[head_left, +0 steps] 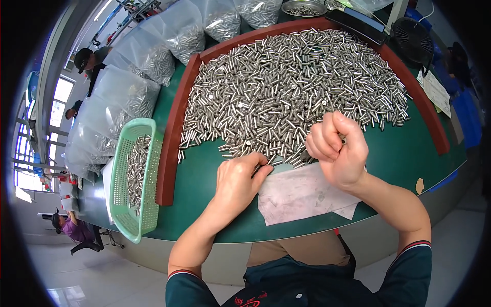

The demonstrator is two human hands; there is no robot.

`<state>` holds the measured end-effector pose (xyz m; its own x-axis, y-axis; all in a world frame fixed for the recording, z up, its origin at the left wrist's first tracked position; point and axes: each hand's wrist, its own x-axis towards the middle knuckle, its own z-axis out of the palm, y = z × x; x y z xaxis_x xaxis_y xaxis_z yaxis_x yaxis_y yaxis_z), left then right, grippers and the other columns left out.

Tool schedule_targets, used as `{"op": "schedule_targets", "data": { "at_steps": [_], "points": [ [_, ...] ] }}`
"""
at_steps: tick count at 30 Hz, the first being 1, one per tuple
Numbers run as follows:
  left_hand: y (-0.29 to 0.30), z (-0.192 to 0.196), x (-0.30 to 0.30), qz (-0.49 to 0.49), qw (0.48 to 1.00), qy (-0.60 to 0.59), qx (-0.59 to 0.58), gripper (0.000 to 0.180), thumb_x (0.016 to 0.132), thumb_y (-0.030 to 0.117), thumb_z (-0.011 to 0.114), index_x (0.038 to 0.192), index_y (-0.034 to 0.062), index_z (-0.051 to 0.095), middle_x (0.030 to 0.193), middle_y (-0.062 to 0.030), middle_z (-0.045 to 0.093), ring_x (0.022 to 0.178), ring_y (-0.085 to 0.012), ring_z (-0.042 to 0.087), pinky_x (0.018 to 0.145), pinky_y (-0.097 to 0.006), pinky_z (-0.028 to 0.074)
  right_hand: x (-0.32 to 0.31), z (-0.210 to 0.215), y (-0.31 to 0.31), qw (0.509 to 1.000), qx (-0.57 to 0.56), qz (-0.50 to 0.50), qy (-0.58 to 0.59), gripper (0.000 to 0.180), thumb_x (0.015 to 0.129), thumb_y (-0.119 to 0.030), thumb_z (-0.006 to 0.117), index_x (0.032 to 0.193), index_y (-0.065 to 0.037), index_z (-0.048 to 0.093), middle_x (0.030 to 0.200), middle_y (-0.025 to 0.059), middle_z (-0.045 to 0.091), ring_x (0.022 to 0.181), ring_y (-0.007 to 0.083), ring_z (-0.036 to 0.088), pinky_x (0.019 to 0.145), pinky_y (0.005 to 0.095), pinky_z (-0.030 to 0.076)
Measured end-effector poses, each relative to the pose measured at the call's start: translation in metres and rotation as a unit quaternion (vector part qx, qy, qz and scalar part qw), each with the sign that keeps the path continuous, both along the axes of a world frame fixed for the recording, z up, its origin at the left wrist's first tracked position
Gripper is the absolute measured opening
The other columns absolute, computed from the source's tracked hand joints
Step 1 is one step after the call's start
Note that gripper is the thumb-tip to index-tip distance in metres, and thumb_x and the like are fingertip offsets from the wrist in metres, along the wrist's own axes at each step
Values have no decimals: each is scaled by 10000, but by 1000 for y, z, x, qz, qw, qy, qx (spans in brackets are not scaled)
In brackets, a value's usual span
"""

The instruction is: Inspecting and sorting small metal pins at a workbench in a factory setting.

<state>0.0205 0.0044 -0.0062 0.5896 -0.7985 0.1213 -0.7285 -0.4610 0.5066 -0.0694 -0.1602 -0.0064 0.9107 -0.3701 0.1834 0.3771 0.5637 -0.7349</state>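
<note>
A broad heap of short, shiny metal pins (286,87) covers the green table (204,215). At the heap's near edge my left hand (235,179) rests low, its thumb and fingertips pinched together beside several pins. What sits between those fingertips is hidden. My right hand (340,151) is raised over the near right part of the heap, fingers curled into the palm and thumb folded in; any content is out of sight. Under and between the hands lies a stained whitish cloth (302,194), flat on the table.
Red-brown raised rails (176,133) border the heap. To the left stands a green plastic basket (153,204) holding pins. Clear bags of pins (158,64) line the far left. A metal bowl (304,9), phone-like dark device (358,25) and black fan (411,41) sit beyond. People are at left.
</note>
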Motion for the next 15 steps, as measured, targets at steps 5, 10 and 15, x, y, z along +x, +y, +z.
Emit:
{"op": "schedule_targets", "data": {
  "at_steps": [5, 10, 15],
  "points": [
    [-3, 5, -8, -34, 983, 152, -97, 88, 690, 56, 650, 753, 16, 603, 459, -50, 445, 378, -113, 393, 378, -255, 319, -1, 2, -1, 1000, -6, -7, -3, 385, 874, -264, 279, 512, -132, 262, 408, -31, 233, 383, 81, 156, 392, 237, 172],
    [-5, 1, -15, -174, 968, 129, -124, 93, 690, 23, 621, 783, 22, 620, 571, -68, 548, 461, -149, 502, 433, -262, 393, -4, 3, 4, 1000, -7, -5, -13, 389, 874, -256, 288, 508, -125, 271, 407, -28, 243, 385, 82, 164, 390, 240, 172],
    [1, 12, -12, -129, 983, 132, -16, 94, 671, 61, 636, 754, 26, 609, 519, -81, 507, 429, -164, 495, 400, -291, 378, -10, 3, 11, 999, 9, 35, -8, 387, 867, -221, 319, 500, -101, 290, 410, -13, 261, 384, 86, 179, 393, 246, 180]
  ]
}}
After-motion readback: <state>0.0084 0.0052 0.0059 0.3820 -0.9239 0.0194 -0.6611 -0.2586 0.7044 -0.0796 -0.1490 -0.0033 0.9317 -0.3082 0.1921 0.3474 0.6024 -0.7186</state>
